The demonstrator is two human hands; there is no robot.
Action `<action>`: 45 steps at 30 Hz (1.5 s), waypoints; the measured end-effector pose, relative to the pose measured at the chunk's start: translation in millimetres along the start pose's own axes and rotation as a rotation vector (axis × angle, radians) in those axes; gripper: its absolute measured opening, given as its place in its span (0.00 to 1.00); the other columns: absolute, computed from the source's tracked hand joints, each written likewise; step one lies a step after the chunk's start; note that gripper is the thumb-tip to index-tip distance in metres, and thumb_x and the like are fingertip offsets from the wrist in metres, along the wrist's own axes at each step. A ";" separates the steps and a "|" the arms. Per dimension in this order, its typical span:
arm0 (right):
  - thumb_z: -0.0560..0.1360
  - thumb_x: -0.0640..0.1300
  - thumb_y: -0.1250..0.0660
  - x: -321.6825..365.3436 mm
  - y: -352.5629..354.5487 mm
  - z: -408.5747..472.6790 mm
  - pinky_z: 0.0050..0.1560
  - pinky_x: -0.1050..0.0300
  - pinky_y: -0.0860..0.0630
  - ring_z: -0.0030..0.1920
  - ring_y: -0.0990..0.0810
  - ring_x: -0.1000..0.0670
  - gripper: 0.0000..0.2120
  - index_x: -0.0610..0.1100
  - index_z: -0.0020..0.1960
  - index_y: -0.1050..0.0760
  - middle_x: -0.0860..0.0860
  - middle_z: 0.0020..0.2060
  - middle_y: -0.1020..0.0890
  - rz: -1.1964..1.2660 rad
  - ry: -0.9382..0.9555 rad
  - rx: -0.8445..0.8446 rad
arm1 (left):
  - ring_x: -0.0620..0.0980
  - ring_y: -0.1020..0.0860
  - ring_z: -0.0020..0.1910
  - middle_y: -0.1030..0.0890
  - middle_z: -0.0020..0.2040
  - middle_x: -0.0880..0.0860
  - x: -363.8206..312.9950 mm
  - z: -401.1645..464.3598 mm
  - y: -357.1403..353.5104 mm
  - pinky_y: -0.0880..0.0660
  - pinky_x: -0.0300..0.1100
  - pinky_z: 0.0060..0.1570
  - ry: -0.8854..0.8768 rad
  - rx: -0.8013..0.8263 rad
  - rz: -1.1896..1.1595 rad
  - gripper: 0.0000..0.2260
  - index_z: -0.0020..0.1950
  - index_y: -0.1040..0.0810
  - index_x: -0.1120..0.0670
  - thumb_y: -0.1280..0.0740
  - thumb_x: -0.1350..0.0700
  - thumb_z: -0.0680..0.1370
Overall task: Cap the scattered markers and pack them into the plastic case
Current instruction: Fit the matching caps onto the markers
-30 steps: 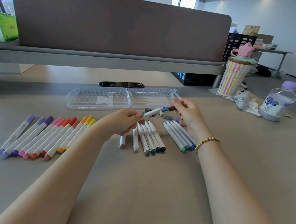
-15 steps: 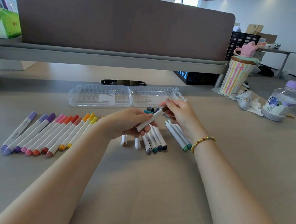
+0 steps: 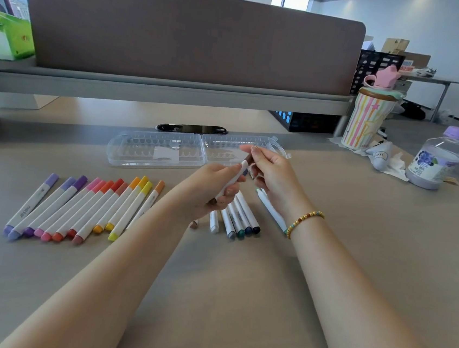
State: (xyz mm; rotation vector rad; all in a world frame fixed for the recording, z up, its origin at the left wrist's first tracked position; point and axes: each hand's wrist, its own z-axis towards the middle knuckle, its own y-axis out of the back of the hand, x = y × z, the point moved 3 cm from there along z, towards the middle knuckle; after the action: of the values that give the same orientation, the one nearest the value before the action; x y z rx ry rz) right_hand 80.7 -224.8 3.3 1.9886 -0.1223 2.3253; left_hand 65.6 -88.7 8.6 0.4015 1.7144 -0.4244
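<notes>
A: What did the hands have?
B: The left hand [image 3: 212,189] was closed around a white-barrelled marker [image 3: 232,180], tilted up toward the right hand [image 3: 272,175], whose fingertips pinched at its upper end (possibly a cap; too blurred to tell).
A: And the case?
B: The clear plastic case [image 3: 157,149] lay open on the desk [image 3: 223,300] behind both hands. Capped markers [image 3: 83,209] sat in a row at left; their barrel print was unreadable.

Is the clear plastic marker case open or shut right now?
Open. The plastic case lies flat on the desk with both halves spread side by side, their ribbed slots facing up and no markers visible in them.
</notes>
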 end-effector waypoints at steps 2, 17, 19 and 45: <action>0.81 0.42 0.42 0.1 -0.4 -0.4 0.27 0.68 0.35 0.32 0.32 0.56 0.11 0.46 0.55 0.21 0.53 0.33 0.26 0.019 -0.012 0.015 | 0.42 0.38 0.20 0.33 0.25 0.48 -1.2 -0.7 1.0 0.42 0.33 0.22 0.014 -0.004 0.035 0.13 0.48 0.28 0.59 0.44 0.50 0.82; 0.81 0.43 0.43 -5.5 35.2 6.6 0.29 0.65 0.35 0.34 0.32 0.56 0.12 0.43 0.54 0.21 0.52 0.37 0.23 -0.139 -0.059 -0.285 | 0.46 0.31 0.29 0.29 0.32 0.52 4.0 11.4 41.8 0.33 0.37 0.31 0.123 -0.390 1.086 0.11 0.40 0.30 0.58 0.41 0.53 0.79; 0.81 0.42 0.43 -3.6 38.0 6.4 0.28 0.66 0.35 0.35 0.31 0.56 0.12 0.44 0.52 0.21 0.53 0.37 0.23 -0.164 -0.053 -0.297 | 0.46 0.30 0.31 0.29 0.33 0.52 5.6 12.0 42.0 0.31 0.38 0.34 0.155 -0.372 1.169 0.11 0.46 0.28 0.60 0.41 0.52 0.79; 0.76 0.45 0.33 4.8 20.1 -8.5 0.46 0.61 0.32 0.48 0.27 0.54 0.02 0.47 0.47 0.24 0.56 0.42 0.25 -0.934 -0.196 0.234 | 0.45 0.33 0.49 0.29 0.50 0.48 5.2 14.0 12.4 0.31 0.42 0.51 -0.085 -0.096 1.406 0.11 0.56 0.24 0.50 0.35 0.47 0.77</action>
State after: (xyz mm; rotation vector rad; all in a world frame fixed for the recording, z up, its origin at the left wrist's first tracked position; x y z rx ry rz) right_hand 69.3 -243.8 6.5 1.7685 0.8961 1.5792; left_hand 82.7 -84.6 0.4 1.3290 1.0050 0.6529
